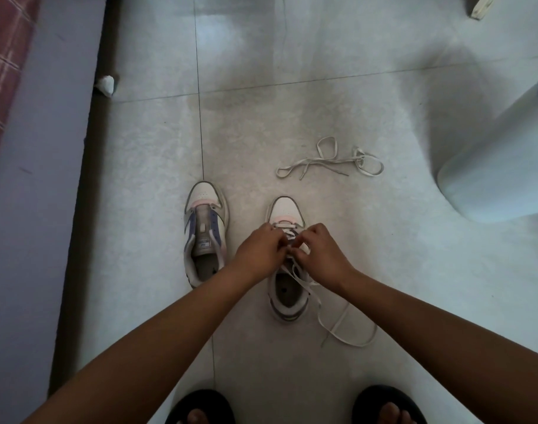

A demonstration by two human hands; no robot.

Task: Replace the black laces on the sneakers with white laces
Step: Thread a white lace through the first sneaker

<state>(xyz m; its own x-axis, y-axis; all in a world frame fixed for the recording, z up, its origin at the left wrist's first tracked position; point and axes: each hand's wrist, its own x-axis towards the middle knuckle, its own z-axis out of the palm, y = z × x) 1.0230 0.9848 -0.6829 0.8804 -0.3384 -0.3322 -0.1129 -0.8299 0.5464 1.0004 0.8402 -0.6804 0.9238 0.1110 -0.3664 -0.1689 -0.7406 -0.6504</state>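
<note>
Floor: pale tiles, everything I work on lies here; I stand at the near edge with both arms reaching down and away from me.
Right sneaker: the one in hand, toe pointing far, heel near me; the far eyelet rows already carry white crossings, so I judge this shoe about half laced.
Left sneaker: just left of it, a little apart, tongue bare with no lace through it; I judge it comes next.
Spare white lace: loose tangle on the floor, far and right of the shoes, untouched.
Working white lace: its free lengths trail off the near right side of the shoe in a long loop on the tiles.
Left hand: fingers curled in over the left eyelets, apparently pinching the lace; the contact itself is hidden.
Right hand: curled likewise over the right eyelets, fingertips nearly meeting the left's.
How to do it well: keep the lace flat, pull both sides even, and keep the trailing loop from knotting.
Black laces: none in view.
</note>
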